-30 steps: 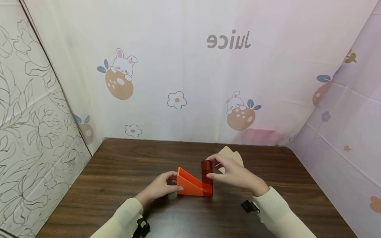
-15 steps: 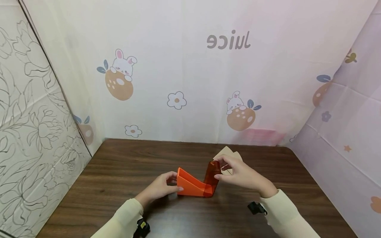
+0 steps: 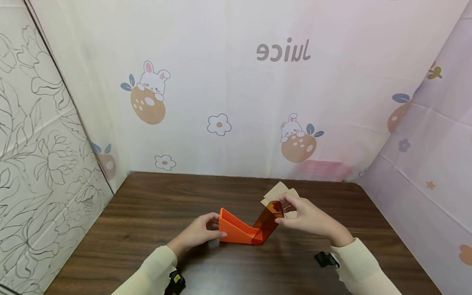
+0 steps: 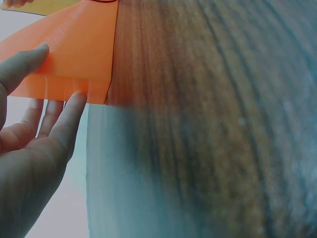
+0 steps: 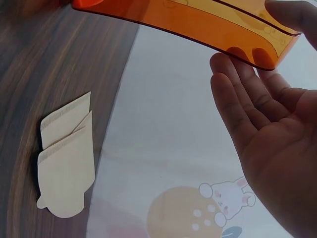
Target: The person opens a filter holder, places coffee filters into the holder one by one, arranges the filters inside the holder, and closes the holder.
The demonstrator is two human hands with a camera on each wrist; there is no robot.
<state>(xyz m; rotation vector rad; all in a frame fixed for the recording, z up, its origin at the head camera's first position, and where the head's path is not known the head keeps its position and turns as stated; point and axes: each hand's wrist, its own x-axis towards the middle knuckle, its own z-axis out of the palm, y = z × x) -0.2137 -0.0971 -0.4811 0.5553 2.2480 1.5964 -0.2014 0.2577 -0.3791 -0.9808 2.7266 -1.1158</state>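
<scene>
An orange wedge-shaped holder [image 3: 235,232], apparently for coffee filters, stands on the table with its tall end to the left. My left hand [image 3: 198,230] grips that end, thumb on the front face and fingers behind, as the left wrist view shows on the orange wall [image 4: 74,57]. At the low right end, a translucent amber lid [image 3: 268,223] leans up and out to the right, its lower end against the holder. The top of the lid is pinched by my right hand [image 3: 309,217]; in the right wrist view the thumb lies over the amber plastic [image 5: 193,25] and fingertips lie under it.
Several tan paper coffee filters [image 5: 67,168] with crimped edges lie on the dark wood table [image 3: 166,196], behind my right hand. A printed white curtain [image 3: 221,82] hangs along the table's back edge.
My right hand has moved to the right with the lid, which has swung from upright to a rightward tilt. The left hand and the orange holder have stayed put.
</scene>
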